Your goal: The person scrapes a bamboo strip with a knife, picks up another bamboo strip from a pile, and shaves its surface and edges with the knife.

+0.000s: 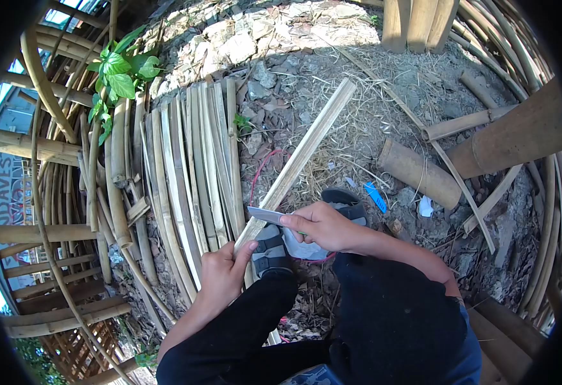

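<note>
My left hand (222, 274) is closed around the near end of a long split bamboo strip (308, 149), thumb on top. The strip slants away from me up to the right, its pale inner face showing. In my right hand (324, 226) is a knife (267, 214), gripped with the thumb along it. Its flat blade points left and lies across the strip, just beyond my left hand. A bit of green shows under the right-hand fingers. Below the strip are my sandaled feet, one sandal (272, 247) close to the left hand.
Several split bamboo strips (194, 160) lie side by side on the left. Shavings (358, 122) litter the ground ahead. On the right are a cut bamboo piece (419, 172), a blue plastic scrap (375, 196) and a thick bamboo pole (518, 131). A leafy plant (119, 74) grows at upper left.
</note>
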The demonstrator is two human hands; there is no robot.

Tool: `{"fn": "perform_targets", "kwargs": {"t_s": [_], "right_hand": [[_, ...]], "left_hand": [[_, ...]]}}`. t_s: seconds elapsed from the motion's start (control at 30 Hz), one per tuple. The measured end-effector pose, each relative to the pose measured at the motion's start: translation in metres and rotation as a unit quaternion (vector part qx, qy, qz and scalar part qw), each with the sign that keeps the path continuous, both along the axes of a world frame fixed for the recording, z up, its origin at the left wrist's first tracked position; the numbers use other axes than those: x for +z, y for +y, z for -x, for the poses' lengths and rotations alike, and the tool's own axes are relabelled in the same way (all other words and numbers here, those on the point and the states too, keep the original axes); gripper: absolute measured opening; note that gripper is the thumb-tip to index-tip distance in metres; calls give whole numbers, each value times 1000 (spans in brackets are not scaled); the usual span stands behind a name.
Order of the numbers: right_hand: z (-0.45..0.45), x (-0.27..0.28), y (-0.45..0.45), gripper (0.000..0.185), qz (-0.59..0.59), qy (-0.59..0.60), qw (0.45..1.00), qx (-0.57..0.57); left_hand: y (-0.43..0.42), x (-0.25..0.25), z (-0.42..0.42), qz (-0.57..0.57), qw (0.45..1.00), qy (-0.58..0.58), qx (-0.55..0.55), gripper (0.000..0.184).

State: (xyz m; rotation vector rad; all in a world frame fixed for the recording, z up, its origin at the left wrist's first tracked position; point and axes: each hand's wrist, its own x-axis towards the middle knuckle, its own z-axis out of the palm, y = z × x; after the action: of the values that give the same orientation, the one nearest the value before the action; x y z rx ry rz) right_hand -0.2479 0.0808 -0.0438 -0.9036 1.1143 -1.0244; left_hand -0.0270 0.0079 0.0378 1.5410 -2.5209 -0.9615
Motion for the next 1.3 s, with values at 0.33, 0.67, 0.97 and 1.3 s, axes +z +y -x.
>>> {"fn": "perform_targets", "kwargs": {"t_s": [0.33, 0.67, 0.97, 1.3], "right_hand": [[25, 2, -4, 57, -9, 87, 985, -150], [11, 6, 1, 53, -29, -27, 999, 2], [39, 15, -4, 53, -65, -11, 995, -77], [44, 6, -8, 55, -65, -10, 996, -58]], "left_hand": [[1, 2, -1, 13, 1000, 22, 7, 50], [2, -3, -2, -25, 999, 16, 18, 47], [-1, -7, -10, 29, 1000, -2, -10, 49], [2, -1, -6, 48, 999, 5, -13, 50]]}}
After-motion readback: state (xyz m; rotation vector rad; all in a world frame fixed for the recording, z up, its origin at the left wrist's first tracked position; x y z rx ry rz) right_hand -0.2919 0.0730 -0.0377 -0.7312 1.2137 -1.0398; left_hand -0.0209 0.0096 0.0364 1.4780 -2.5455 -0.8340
